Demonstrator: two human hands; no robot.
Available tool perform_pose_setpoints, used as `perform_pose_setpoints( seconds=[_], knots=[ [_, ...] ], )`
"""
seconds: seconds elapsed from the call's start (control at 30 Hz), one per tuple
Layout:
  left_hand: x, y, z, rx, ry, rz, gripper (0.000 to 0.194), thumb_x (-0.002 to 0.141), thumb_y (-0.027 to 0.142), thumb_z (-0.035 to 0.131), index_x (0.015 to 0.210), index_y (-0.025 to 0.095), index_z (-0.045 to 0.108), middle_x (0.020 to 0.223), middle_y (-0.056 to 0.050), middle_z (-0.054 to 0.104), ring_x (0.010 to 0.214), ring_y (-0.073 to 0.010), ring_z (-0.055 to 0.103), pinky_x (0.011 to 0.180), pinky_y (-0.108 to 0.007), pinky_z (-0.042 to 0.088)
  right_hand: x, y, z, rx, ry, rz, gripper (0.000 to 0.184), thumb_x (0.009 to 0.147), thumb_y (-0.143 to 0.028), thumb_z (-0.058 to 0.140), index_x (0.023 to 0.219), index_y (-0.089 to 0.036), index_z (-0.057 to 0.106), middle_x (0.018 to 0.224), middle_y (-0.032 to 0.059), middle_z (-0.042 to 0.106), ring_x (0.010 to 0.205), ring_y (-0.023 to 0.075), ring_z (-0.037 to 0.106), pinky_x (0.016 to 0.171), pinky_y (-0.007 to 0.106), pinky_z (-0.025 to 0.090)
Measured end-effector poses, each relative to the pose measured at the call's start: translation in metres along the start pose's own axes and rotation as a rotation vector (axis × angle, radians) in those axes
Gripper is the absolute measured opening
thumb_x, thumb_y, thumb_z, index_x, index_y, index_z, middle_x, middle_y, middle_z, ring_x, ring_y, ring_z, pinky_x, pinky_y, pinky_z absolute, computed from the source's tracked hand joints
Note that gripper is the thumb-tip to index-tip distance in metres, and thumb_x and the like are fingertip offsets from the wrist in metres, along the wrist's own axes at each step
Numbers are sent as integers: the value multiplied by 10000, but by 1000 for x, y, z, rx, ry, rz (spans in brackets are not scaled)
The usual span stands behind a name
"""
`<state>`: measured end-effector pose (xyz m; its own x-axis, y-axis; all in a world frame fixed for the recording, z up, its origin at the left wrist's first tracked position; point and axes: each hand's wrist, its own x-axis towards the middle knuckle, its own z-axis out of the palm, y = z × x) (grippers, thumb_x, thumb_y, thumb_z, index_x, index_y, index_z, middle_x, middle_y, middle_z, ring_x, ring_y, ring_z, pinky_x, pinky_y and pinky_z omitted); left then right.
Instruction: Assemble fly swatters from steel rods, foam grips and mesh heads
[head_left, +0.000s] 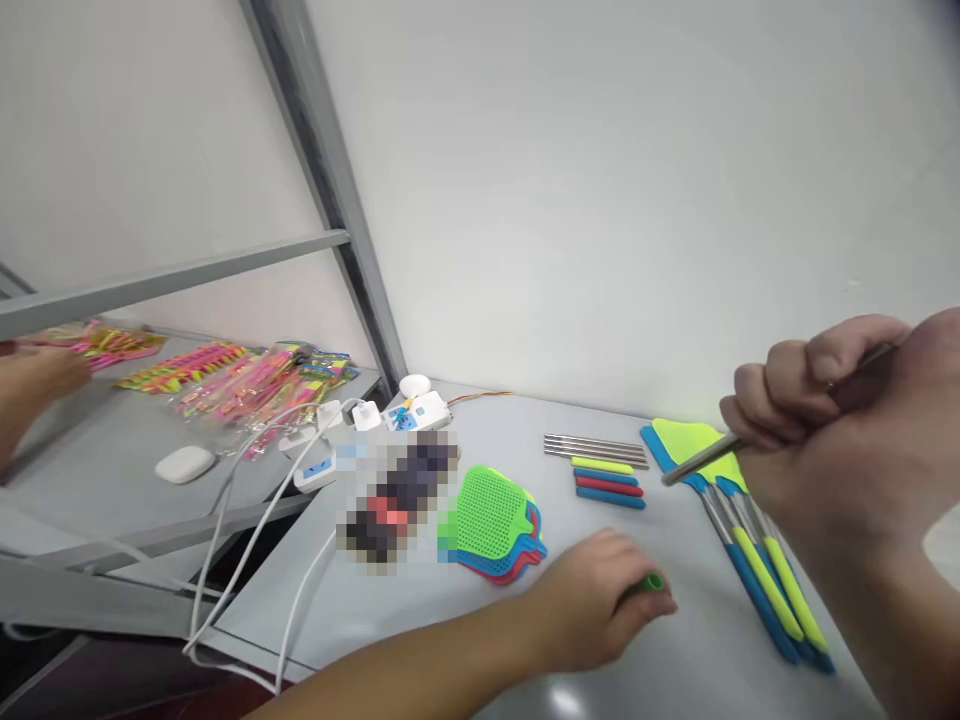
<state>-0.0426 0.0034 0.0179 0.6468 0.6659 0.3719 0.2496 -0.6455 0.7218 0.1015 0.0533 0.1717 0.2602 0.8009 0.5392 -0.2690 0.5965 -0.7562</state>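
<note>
My left hand rests on the grey table, fingers closed round a short green tube-like grip. My right hand is raised at the right in a fist round a thin metal rod whose tip points down-left. Below it lie finished fly swatters with blue and yellow heads and handles. A stack of green, blue and red mesh swatter heads lies to the left of my left hand. Metal rods and three coloured grips sit behind.
A white power strip with cables, a white case and a blurred-out object lie at centre left. Packs of pink and yellow items cover the neighbouring table, where another person's hand reaches in.
</note>
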Motion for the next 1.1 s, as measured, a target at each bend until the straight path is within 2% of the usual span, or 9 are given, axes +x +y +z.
perform_pose_setpoints(
  seconds=[0.13,0.23,0.57,0.8,0.97,1.1],
  knots=[
    [0,3,-5,-1,-39,-30,175,949,299,479,947,172,598,920,-67,609,910,-190,542,850,-302,442,-35,-17,-4,187,-15,303,429,912,-418,446,540,-214,384,455,-74,173,363,80,142,328,235,144],
    [0,5,-8,-5,-53,-88,158,951,302,474,936,183,578,933,-59,594,922,-193,531,841,-306,435,-53,-15,-9,258,-47,388,414,926,-376,411,549,-209,383,472,-76,157,389,80,126,349,229,151],
    [1,11,-10,-19,-106,-78,181,960,299,447,947,180,584,932,-52,583,905,-186,524,830,-304,426,-66,-11,-10,214,-201,390,366,904,-329,415,563,-199,445,468,-81,183,405,69,146,385,205,165],
    [3,14,-9,-27,-75,-86,170,962,287,443,911,183,567,896,-37,570,872,-175,515,803,-290,417,-64,-9,-12,195,-174,351,371,906,-343,417,562,-205,415,471,-84,176,406,69,134,381,202,159],
    [3,12,-6,-27,-51,-101,178,968,284,434,884,181,552,875,-23,566,843,-162,514,782,-278,411,-75,8,-14,191,-213,365,382,923,-357,406,573,-205,410,478,-82,207,417,74,148,397,217,154],
    [2,9,-4,-52,-46,-98,156,962,271,445,1008,178,561,970,-45,591,911,-178,537,822,-297,423,-94,28,-21,129,-252,370,369,930,-342,406,589,-201,435,488,-73,247,435,86,209,422,234,191]
  ],
)
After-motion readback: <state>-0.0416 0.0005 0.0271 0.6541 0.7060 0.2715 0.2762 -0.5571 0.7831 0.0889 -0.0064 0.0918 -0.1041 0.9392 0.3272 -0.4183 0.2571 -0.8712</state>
